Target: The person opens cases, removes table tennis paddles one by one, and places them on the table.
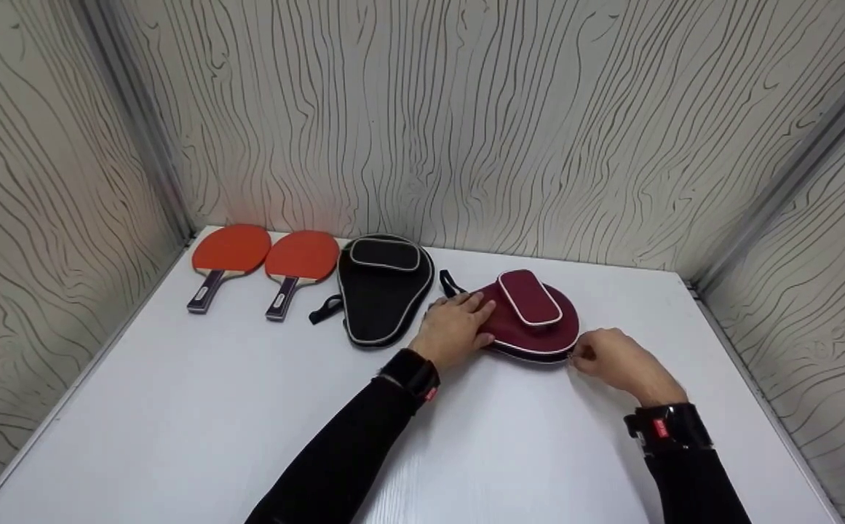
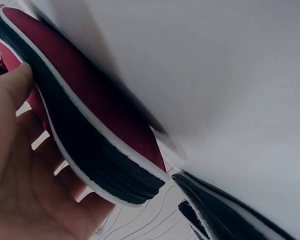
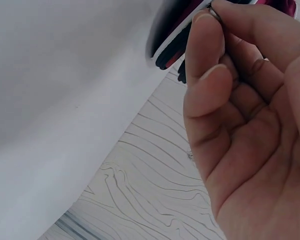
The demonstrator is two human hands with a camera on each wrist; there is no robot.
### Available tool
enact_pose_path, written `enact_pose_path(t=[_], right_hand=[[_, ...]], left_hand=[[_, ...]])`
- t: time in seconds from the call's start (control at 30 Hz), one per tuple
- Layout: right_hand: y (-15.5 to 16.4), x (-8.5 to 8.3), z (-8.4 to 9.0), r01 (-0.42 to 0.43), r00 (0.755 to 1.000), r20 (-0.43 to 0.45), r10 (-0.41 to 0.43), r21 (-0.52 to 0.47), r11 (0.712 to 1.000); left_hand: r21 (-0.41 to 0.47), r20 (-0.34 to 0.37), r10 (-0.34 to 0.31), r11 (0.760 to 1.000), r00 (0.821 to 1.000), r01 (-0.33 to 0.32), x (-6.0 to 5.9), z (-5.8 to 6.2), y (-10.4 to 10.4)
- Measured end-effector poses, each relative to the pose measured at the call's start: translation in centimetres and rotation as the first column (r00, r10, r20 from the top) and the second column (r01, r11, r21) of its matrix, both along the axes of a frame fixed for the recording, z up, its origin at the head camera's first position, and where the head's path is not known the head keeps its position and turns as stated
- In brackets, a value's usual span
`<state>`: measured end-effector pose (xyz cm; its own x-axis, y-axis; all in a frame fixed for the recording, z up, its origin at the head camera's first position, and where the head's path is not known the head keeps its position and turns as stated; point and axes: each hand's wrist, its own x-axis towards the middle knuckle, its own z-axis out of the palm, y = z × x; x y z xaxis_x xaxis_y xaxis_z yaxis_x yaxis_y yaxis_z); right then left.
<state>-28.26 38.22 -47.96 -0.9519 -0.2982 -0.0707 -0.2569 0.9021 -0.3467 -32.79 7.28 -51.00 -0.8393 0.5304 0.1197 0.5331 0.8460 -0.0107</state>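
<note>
Left hand (image 1: 457,327) lies flat, fingers straight, pressing the near-left part of the maroon paddle case (image 1: 531,320). Right hand (image 1: 611,360) has fingertips curled, pinching at the case's near-right edge; the right wrist view shows thumb and forefinger closed on a small metal pull, hidden from the head camera. Case sits mid-right on the white table (image 1: 175,422), long axis running far-left to near-right. Left of it: black case (image 1: 382,291), then two red paddles (image 1: 262,266).
</note>
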Motion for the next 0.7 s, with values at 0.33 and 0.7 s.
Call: enact_pose_path(t=[0.33, 0.7], right_hand=[[-2.1, 0.9, 0.6, -0.014, 1.0, 0.001, 0.014, -0.014, 1.0], [-4.0, 1.0, 0.0, -0.042, 0.996, -0.073, 0.043, 0.01, 0.999]], left_hand=[[-0.001, 0.017, 0.005, 1.0, 1.0, -0.005, 0.0, -0.1, 0.1], [0.06, -0.047, -0.066, 0.996, 0.997, 0.068, -4.9, -6.6, 0.6]])
